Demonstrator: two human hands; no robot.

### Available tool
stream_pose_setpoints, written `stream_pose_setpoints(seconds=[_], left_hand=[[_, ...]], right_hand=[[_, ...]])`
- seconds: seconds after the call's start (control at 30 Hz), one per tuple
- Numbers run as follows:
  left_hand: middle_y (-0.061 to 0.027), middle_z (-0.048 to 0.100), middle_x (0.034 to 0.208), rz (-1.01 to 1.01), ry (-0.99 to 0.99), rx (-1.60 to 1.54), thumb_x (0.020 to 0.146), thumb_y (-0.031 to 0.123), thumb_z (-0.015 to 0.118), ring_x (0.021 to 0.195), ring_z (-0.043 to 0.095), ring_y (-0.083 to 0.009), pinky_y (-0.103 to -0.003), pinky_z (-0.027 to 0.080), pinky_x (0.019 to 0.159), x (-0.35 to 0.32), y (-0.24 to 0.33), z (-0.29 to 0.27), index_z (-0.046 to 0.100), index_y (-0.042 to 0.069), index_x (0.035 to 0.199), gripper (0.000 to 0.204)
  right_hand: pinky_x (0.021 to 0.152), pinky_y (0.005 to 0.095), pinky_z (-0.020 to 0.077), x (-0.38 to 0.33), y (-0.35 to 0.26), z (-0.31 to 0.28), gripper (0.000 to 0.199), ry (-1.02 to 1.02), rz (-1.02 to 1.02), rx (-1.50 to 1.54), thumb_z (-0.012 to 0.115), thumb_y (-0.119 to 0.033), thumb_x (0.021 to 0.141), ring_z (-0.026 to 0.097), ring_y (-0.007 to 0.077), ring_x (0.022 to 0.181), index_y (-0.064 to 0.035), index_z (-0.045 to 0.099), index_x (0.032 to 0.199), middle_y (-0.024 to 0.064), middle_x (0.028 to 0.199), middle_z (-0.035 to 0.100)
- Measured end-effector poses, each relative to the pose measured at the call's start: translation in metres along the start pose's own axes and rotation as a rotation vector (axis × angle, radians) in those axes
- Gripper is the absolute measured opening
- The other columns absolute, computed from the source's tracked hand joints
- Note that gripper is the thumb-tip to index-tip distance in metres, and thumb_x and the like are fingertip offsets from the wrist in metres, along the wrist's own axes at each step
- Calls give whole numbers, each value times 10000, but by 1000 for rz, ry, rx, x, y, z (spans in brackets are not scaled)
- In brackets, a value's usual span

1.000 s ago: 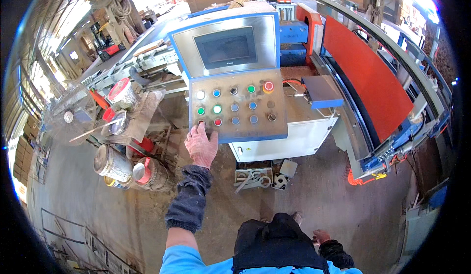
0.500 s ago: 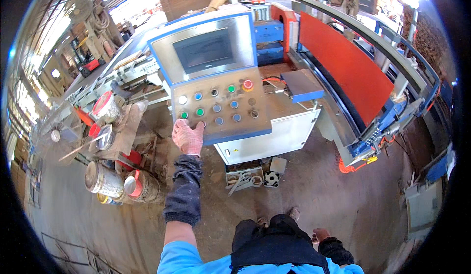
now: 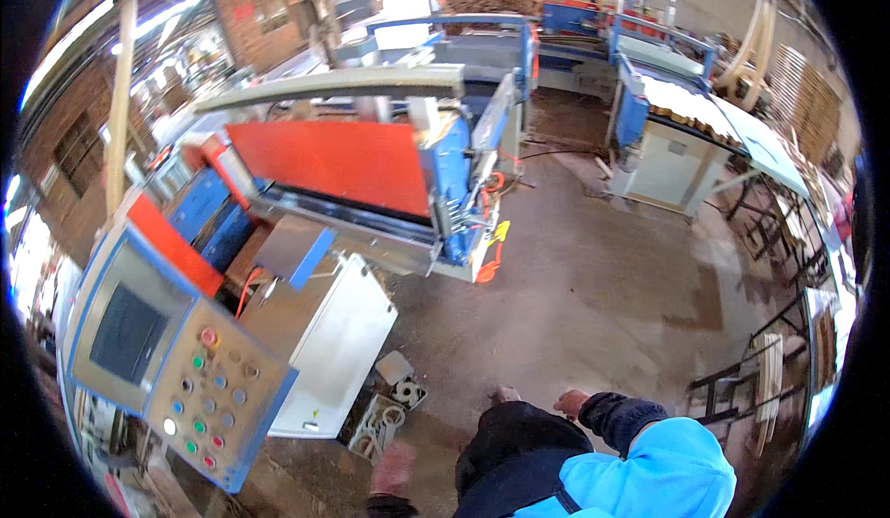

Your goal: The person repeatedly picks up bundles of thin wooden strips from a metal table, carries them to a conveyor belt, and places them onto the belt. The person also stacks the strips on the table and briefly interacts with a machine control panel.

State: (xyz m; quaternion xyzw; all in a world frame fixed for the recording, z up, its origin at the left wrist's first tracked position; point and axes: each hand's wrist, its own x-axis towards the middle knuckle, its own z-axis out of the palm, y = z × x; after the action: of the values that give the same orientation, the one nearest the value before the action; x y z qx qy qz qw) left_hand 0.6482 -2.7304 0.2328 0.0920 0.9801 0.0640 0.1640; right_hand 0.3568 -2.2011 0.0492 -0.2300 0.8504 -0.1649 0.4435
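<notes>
My left hand (image 3: 394, 469), smeared by motion, hangs low in front of me, off the control panel and nearest a box of metal parts (image 3: 380, 425). Its fingers are too blurred to read. At my right side my right hand (image 3: 572, 403) hangs over the floor with loosely bent fingers, nothing visible in it. The control panel (image 3: 206, 393) stands tilted at the left, with several coloured push buttons, a red emergency-stop knob (image 3: 209, 336) and a dark screen (image 3: 130, 333). Beside it is a white cabinet (image 3: 338, 351).
A machine with a long red guard (image 3: 329, 168) stands ahead, an orange coiled hose (image 3: 489, 268) at its near end. Farther right is a white-and-blue machine (image 3: 672, 161) carrying wooden strips. Dark metal racks (image 3: 742, 393) line the right side. Brown concrete floor (image 3: 575, 305) lies between.
My left hand has come off the panel buttons and dropped toward my body. The view has swung right, putting the panel at the left and showing more machines. My right hand still hangs at my side.
</notes>
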Motion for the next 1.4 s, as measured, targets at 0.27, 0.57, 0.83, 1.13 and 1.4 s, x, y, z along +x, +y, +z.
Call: stream_pose_setpoints(seconds=[0.27,0.57,0.83,1.13,1.4], left_hand=[[-147,808,1041,-276,-326,-379,992,271,660,997,772,-366,-478,618,913,114,99,171,802,122,1004,206],[-174,799,1044,-591,-261,-726,994,256,644,1001,766,-391,-499,610,904,308,133,66,787,107,1000,206],[-198,792,1047,-288,-511,-629,996,243,630,1003,760,-412,-517,602,895,477,297,76,774,94,997,207],[-226,783,1050,-120,-636,-577,998,229,614,1006,754,-437,-538,594,886,657,406,68,760,79,993,208],[-250,776,1053,-2,-733,-380,1000,216,600,1009,749,-459,-557,587,878,798,456,58,747,66,990,209]], right_hand=[[878,517,636,-64,84,32,257,39,-12,-206,599,-259,1046,794,379,1032,-138,764,1202,174,1064,794],[914,512,626,-114,242,95,519,48,171,-201,796,-212,916,776,378,1116,-205,723,1430,127,1172,802],[785,574,624,-149,362,61,395,340,370,79,774,-175,865,777,438,948,-130,764,1257,196,980,786],[931,518,609,-190,388,-22,456,477,650,799,594,-434,1016,778,379,1080,-74,789,1218,209,1205,794],[817,570,612,-211,455,8,341,459,765,511,805,-191,829,768,446,986,-145,756,1163,219,956,781]])
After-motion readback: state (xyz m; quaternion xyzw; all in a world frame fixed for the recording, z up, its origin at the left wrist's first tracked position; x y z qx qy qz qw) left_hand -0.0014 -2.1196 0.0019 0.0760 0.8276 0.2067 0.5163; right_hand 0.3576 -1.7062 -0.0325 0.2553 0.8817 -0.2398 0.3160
